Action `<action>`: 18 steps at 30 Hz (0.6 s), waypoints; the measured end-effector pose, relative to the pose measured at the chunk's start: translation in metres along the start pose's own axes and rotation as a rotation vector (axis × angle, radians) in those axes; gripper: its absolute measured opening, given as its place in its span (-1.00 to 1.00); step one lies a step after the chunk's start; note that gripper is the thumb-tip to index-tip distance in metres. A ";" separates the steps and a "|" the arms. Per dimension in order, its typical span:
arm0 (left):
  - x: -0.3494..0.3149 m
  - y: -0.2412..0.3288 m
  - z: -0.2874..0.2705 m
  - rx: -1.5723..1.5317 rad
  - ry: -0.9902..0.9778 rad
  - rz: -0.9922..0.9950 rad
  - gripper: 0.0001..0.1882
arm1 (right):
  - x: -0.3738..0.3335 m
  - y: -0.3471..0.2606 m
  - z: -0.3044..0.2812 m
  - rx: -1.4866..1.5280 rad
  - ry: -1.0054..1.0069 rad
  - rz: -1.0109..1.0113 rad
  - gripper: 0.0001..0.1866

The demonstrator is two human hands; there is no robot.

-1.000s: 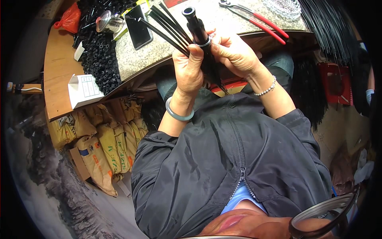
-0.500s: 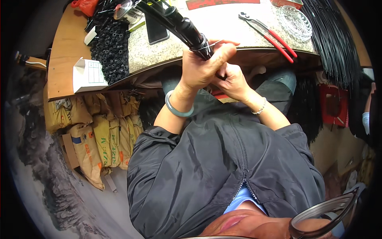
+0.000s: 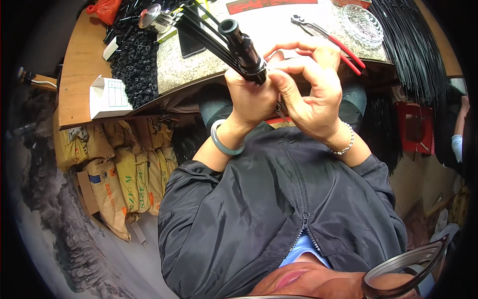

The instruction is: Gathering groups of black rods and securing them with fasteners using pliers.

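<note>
My left hand (image 3: 251, 97) is wrapped round a black umbrella frame (image 3: 245, 52), a tube-like hub with thin black rods fanning up and to the left. The hub tilts toward the table, its round open end facing up. A thin light wire seems to run round the hub's lower collar. Close against that collar, my right hand (image 3: 313, 84) pinches with thumb and forefinger, its other fingers curled above. Whatever lies between those fingertips is too small to make out. Below the hands, the frame's lower end is mostly hidden.
Red-handled pliers (image 3: 343, 50) and a clear glass dish (image 3: 362, 26) lie on the table. A phone (image 3: 191, 44), a heap of small black parts (image 3: 132, 70) and an opened white box (image 3: 110, 97) are at left. Long black rods (image 3: 411, 50) hang over the right edge; sacks (image 3: 107, 192) stand below left.
My right hand has come up from below my left hand to the hub's collar, fingers now raised and pinching. The hub has turned more upright, showing its open end.
</note>
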State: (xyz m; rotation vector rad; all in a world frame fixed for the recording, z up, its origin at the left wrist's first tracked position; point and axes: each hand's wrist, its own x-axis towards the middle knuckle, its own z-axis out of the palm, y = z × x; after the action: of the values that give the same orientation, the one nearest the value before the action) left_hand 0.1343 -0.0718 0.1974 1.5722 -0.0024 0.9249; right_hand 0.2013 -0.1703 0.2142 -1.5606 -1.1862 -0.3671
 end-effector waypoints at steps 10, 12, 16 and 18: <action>0.000 -0.001 0.006 -0.004 0.161 -0.141 -0.86 | 0.001 -0.004 -0.001 0.012 0.098 -0.228 -0.85; 0.000 -0.002 0.006 -0.056 0.152 -0.121 -0.94 | 0.005 -0.007 -0.008 0.136 0.036 -0.065 -0.92; -0.004 -0.006 -0.004 0.121 -0.035 -0.063 -0.81 | 0.003 0.006 -0.015 0.908 -0.231 0.733 -0.84; -0.004 -0.010 -0.006 0.110 -0.023 -0.098 -0.80 | -0.010 0.020 -0.012 1.452 -0.293 0.910 -0.82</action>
State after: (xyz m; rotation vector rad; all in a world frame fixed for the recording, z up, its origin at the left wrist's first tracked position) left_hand 0.1330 -0.0667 0.1864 1.6691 0.1105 0.8419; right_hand 0.2169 -0.1838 0.1995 -0.6465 -0.4957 1.1300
